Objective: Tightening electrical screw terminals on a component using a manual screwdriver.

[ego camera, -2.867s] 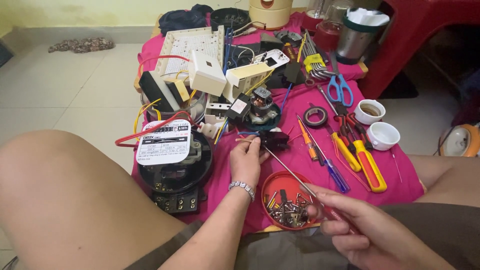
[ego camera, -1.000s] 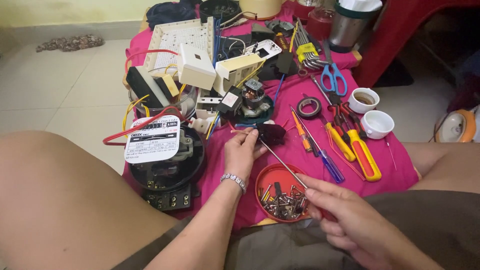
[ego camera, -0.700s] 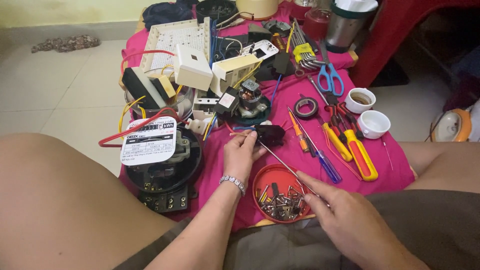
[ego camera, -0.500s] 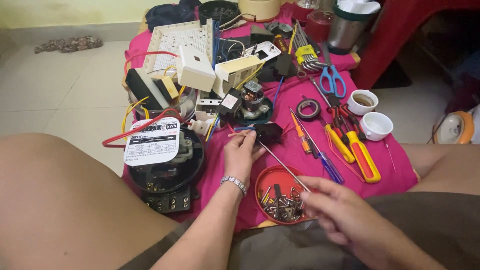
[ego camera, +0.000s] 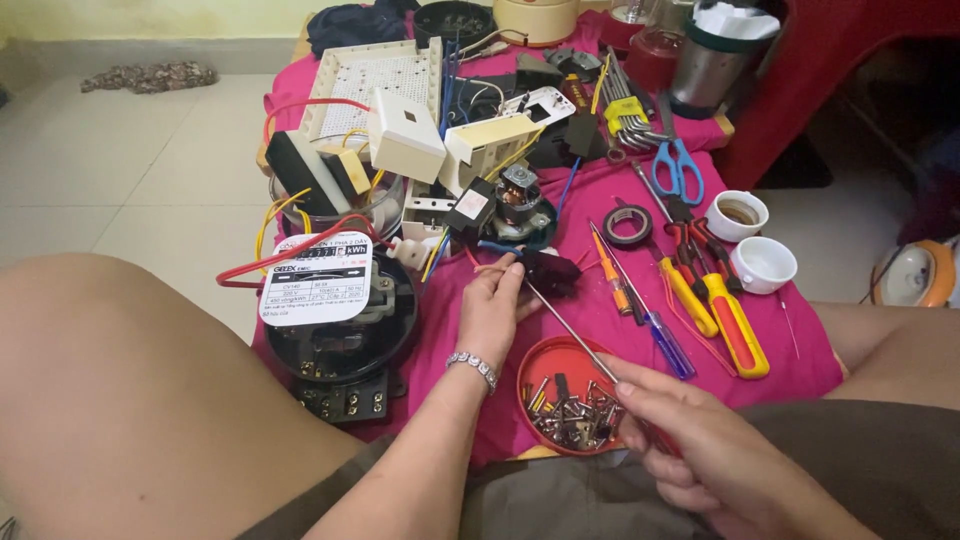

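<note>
My left hand point(ego camera: 492, 312) rests on the pink cloth point(ego camera: 600, 330) and pinches a small dark part point(ego camera: 548, 270) with wires. My right hand point(ego camera: 700, 455) grips a long thin screwdriver point(ego camera: 570, 328); its shaft runs up and left, and the tip meets the dark part at my left fingers. Just below the shaft sits a red round lid point(ego camera: 568, 398) with several screws in it, close to my right hand. A black round electric meter point(ego camera: 335, 320) with a white label lies to the left of my left hand.
Pliers and screwdrivers with red and yellow handles point(ego camera: 715, 305), a tape roll point(ego camera: 632, 225), blue scissors point(ego camera: 678, 165) and two white cups point(ego camera: 760, 262) lie to the right. White plastic housings point(ego camera: 405, 130), wires and a small motor point(ego camera: 520, 195) crowd the far cloth. My bare knees flank the cloth.
My right hand has shifted slightly left over the red lid, keeping the screwdriver on the dark part. My left hand has stayed put. The view has drifted a little.
</note>
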